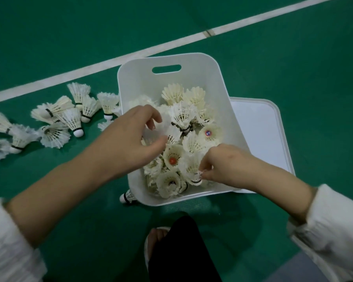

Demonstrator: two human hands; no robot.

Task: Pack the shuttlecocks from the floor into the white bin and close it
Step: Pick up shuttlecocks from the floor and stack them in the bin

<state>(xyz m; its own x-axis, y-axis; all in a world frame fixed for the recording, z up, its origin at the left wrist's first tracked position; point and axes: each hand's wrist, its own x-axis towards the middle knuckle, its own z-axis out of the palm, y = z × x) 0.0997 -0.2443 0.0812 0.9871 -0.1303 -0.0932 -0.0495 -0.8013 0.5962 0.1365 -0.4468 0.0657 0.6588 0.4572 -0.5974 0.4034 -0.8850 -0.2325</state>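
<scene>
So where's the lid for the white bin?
In the head view, the white lid lies flat on the green floor, just right of the white bin, with its left edge hidden behind the bin's wall.

I can read no word, number or brand anywhere. In the white bin (139,82), one shuttlecock (171,151) carries a small round orange sticker (172,160) in its middle, and a second shuttlecock (214,130) carries a round blue and red sticker (207,133). The print on both is too small and blurred for me to make out.
</scene>
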